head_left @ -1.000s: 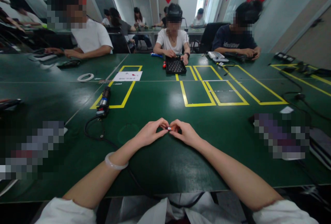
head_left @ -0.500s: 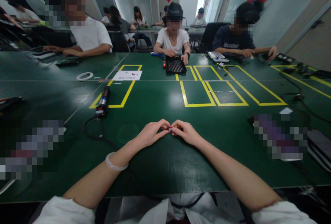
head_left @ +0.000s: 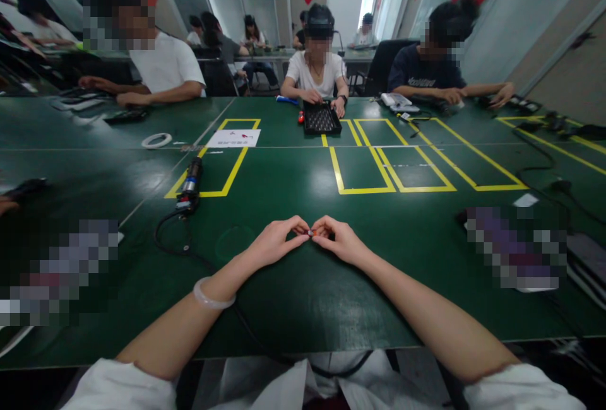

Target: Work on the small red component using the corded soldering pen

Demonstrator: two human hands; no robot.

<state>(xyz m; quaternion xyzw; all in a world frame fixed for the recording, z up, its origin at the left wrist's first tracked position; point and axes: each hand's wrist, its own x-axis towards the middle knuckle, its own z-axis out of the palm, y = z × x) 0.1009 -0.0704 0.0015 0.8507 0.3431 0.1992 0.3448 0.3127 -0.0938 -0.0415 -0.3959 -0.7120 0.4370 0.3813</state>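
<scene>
Between my two hands is a small part, reddish with a pale, shiny spot; it is too small to name. My left hand pinches it from the left with thumb and fingertips. From the other side my right hand pinches at it too, its fingertips almost touching those of the left. The fingers hide most of the part. Both hands are just above the green table, near its front edge. A pale bangle circles my left wrist.
A black cylindrical tool with a cable lies left of my hands. Beyond is a white paper with small red pieces. Blurred-out devices lie at both sides. Across the table, a person handles a black tray; other people sit left and right.
My hands stay in nearly the same place, with fingertips slightly shifted around the small part. More orange-red shows at the right fingertips. The view has moved a little.
</scene>
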